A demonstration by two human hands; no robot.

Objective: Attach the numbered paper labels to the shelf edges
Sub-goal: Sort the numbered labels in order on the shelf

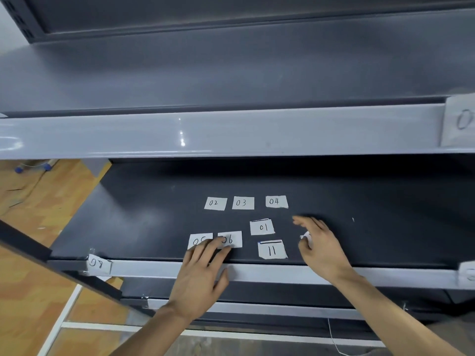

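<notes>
Dim, glary; right hand (318, 242) seemingly motion-blurred

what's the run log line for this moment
left hand: fingers on label 05, label 06 | right hand: holding small white scrap | label 08: on shelf edge

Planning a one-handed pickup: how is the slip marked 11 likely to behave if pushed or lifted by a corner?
Label 11 lies flat on the dark shelf, so it would probably slide when pushed and be hard to get under. It looks like thin paper: likely light and floppy. Its ragged lower edge suggests it tears easily.
</notes>
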